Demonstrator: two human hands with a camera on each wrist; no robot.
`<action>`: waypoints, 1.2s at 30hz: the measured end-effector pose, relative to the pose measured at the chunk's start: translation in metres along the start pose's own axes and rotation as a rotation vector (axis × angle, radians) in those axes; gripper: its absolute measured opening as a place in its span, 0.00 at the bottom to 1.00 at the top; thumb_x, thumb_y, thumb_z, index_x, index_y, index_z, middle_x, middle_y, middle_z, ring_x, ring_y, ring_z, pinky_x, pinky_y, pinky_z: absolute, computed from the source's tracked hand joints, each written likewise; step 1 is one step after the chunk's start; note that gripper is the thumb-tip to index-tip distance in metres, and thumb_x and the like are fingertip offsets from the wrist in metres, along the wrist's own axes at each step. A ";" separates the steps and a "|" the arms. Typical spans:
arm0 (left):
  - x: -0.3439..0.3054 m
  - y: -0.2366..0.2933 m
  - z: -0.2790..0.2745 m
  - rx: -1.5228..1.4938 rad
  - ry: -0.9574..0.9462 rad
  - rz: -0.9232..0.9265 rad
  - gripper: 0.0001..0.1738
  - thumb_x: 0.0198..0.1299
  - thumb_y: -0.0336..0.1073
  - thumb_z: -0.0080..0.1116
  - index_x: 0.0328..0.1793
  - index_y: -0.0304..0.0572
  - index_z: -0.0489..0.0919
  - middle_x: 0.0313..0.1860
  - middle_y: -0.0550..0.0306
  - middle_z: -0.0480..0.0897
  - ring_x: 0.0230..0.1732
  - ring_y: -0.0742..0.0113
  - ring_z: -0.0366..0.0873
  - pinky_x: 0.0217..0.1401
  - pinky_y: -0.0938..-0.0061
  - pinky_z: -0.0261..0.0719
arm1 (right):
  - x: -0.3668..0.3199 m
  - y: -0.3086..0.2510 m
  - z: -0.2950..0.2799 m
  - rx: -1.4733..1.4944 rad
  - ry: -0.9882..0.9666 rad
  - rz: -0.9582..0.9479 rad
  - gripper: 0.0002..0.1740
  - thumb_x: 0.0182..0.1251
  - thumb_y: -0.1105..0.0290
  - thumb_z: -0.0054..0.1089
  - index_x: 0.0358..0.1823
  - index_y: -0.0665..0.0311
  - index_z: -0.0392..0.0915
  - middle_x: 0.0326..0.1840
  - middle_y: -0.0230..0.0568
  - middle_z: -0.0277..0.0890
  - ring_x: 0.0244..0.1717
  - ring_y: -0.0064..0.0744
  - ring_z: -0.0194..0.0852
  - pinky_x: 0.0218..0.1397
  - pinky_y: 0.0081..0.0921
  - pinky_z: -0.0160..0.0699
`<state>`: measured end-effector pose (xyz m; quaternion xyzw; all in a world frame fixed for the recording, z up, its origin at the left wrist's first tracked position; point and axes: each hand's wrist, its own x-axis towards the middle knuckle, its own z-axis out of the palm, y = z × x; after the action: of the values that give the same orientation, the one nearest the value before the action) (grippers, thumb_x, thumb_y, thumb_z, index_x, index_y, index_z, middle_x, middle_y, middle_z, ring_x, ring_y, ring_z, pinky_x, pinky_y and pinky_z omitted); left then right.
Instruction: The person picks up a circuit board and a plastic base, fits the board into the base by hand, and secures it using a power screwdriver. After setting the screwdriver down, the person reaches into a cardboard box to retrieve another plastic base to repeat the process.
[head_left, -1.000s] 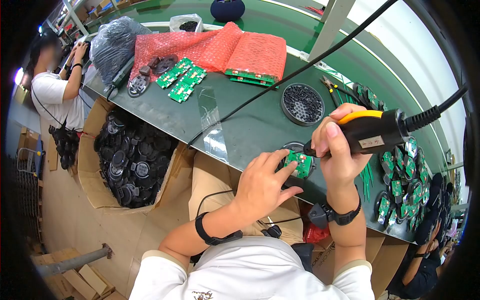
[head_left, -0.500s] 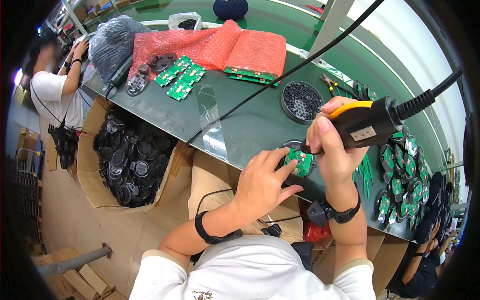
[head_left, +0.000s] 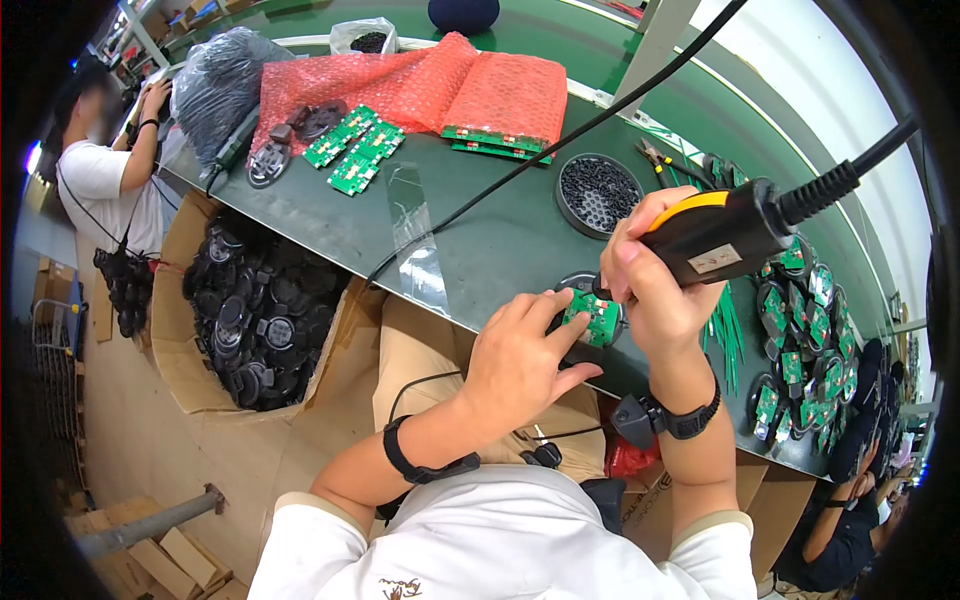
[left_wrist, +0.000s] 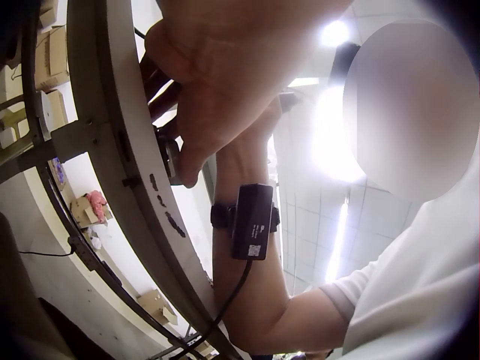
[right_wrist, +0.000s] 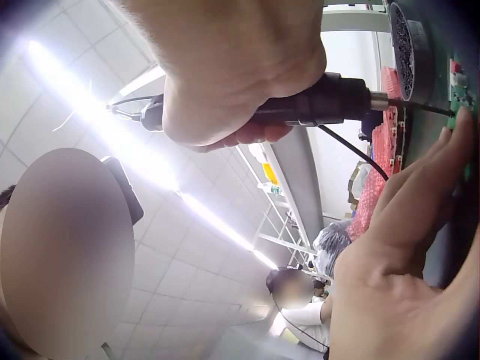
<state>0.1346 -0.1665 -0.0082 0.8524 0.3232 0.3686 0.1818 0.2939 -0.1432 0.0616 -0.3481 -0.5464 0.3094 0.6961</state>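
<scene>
Right of centre in the head view, the left hand [head_left: 520, 360] is lying with its fingers spread and straight. Its fingertips are pressing on a small green circuit board [head_left: 592, 318], which is sitting in a round black plastic housing [head_left: 572, 285] at the near edge of the dark green worktable [head_left: 490, 240]. The right hand [head_left: 650, 295] is curling its fingers round a black electric screwdriver with a yellow top [head_left: 715, 235] and holding it tilted, tip towards the board's upper edge; contact there cannot be told. A round black tray of small dark screws [head_left: 598, 192] is standing just above the board. Red bubble wrap [head_left: 420, 85] is lying at upper centre, and an open cardboard box of black housings [head_left: 260, 320] is standing at left.
</scene>
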 end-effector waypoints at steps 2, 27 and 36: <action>0.000 0.001 -0.001 0.002 -0.005 0.001 0.33 0.42 0.46 0.86 0.56 0.41 0.91 0.63 0.49 0.85 0.56 0.48 0.83 0.58 0.56 0.85 | 0.000 0.003 -0.001 -0.002 -0.002 -0.008 0.11 0.68 0.82 0.61 0.48 0.68 0.71 0.29 0.38 0.71 0.17 0.24 0.68 0.22 0.25 0.71; 0.010 -0.017 -0.009 -0.144 -0.103 0.014 0.41 0.39 0.30 0.85 0.66 0.44 0.83 0.66 0.51 0.84 0.64 0.45 0.79 0.69 0.55 0.79 | -0.062 -0.036 -0.094 -1.156 0.052 0.004 0.33 0.66 0.77 0.73 0.72 0.68 0.72 0.59 0.48 0.82 0.47 0.36 0.86 0.51 0.33 0.87; 0.011 -0.003 -0.005 -0.263 0.006 0.159 0.43 0.36 0.22 0.79 0.67 0.46 0.83 0.64 0.52 0.86 0.61 0.45 0.81 0.64 0.57 0.81 | -0.122 -0.043 -0.072 -0.659 -0.035 0.282 0.27 0.65 0.87 0.68 0.67 0.70 0.80 0.65 0.49 0.78 0.53 0.34 0.86 0.54 0.28 0.92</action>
<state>0.1349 -0.1566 -0.0010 0.8430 0.2045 0.4235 0.2611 0.3405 -0.2773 0.0187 -0.6203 -0.5754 0.2155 0.4875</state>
